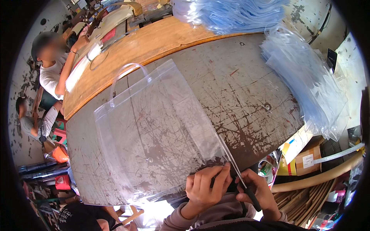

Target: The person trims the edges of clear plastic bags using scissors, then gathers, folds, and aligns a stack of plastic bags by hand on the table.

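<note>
A clear plastic bag [154, 127] with a looped handle [129, 66] lies flat on the scratched grey tabletop [239, 77], its handle pointing away from me. My left hand [206, 186] is closed, the fingers pinching the bag's near right corner by the table edge. In my right hand [260, 190] is a pair of scissors [252, 198] with black handles. Their long thin blades point up and left along the bag's right edge. Whether the blades are parted around the plastic, I cannot tell.
Stacked clear bags [304, 84] hang over the table's right side. A larger bluish pile [231, 15] rests on the wooden board [162, 42] behind. Two people sit at the left, and another person's dark shirt [79, 217] shows below. A cardboard box [310, 156] stands lower right.
</note>
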Demonstrator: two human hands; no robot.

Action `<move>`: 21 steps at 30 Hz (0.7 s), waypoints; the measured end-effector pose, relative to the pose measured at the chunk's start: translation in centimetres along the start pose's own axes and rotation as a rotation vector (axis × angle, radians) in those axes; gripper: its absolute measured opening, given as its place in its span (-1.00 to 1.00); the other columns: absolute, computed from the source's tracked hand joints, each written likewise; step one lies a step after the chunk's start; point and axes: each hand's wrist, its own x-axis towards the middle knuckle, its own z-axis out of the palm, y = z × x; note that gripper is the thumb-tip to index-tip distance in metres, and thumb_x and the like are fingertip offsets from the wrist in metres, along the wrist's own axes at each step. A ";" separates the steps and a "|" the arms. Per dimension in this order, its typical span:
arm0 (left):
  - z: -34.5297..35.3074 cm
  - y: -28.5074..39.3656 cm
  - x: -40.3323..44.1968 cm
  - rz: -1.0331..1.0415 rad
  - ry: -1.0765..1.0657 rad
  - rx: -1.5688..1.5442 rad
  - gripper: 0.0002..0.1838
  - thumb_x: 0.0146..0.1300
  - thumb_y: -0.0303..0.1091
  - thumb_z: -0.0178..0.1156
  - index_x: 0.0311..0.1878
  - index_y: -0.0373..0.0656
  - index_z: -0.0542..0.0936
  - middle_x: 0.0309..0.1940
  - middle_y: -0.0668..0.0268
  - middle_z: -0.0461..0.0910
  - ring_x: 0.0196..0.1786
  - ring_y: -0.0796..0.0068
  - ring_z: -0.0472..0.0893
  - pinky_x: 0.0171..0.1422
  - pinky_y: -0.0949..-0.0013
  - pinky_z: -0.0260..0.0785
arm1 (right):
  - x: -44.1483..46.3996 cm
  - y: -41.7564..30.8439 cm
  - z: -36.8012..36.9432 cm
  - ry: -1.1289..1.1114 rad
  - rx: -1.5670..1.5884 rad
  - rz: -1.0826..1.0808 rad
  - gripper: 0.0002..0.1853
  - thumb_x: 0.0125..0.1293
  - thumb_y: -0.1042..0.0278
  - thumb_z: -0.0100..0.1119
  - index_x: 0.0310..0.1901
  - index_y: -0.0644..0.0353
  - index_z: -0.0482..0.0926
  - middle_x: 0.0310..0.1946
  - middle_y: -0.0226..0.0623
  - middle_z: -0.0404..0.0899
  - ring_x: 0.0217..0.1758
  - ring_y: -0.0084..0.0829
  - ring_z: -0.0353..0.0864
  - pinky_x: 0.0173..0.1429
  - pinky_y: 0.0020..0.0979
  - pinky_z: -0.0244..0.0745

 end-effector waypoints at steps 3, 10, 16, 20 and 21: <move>0.1 -0.1 -0.1 0.007 0.000 0.004 -0.77 -0.14 -0.41 0.35 -0.31 -0.01 0.65 -0.41 0.53 0.51 -0.41 0.61 0.47 -0.38 0.48 0.11 | 0.1 0.3 0.0 -0.003 0.030 -0.010 -0.41 -0.05 0.13 0.49 -0.06 0.25 0.41 -0.42 -0.43 0.47 -0.36 -0.65 0.44 -0.23 -0.57 0.37; 0.2 -0.1 -0.2 0.003 0.017 0.012 -0.78 -0.15 -0.39 0.36 -0.33 0.01 0.65 -0.42 0.55 0.51 -0.43 0.62 0.47 -0.38 0.48 0.11 | 0.1 1.0 0.3 0.028 0.057 -0.055 -0.35 -0.11 0.06 0.52 -0.08 0.26 0.41 -0.42 -0.44 0.44 -0.34 -0.64 0.40 -0.23 -0.57 0.31; 0.2 0.0 -0.4 -0.005 0.026 0.027 -0.78 -0.14 -0.39 0.36 -0.33 0.02 0.66 -0.43 0.55 0.50 -0.45 0.62 0.46 -0.38 0.48 0.10 | 0.2 1.1 0.9 0.043 0.152 -0.058 -0.33 -0.15 0.05 0.55 -0.09 0.27 0.42 -0.43 -0.46 0.43 -0.36 -0.65 0.37 -0.25 -0.59 0.26; 0.1 0.0 -0.3 -0.011 0.007 0.011 -0.77 -0.14 -0.39 0.37 -0.31 0.01 0.66 -0.42 0.55 0.50 -0.43 0.62 0.46 -0.36 0.48 0.09 | 0.2 0.8 1.0 0.046 0.164 -0.055 -0.32 -0.18 0.03 0.56 -0.10 0.26 0.43 -0.43 -0.47 0.43 -0.36 -0.66 0.36 -0.27 -0.61 0.25; 0.0 0.0 -0.3 -0.010 -0.004 0.011 -0.76 -0.15 -0.39 0.37 -0.31 0.01 0.66 -0.41 0.55 0.50 -0.43 0.62 0.46 -0.36 0.48 0.09 | 0.1 0.8 1.0 0.044 0.163 -0.052 -0.32 -0.18 0.03 0.56 -0.10 0.26 0.43 -0.43 -0.47 0.43 -0.36 -0.66 0.36 -0.27 -0.61 0.25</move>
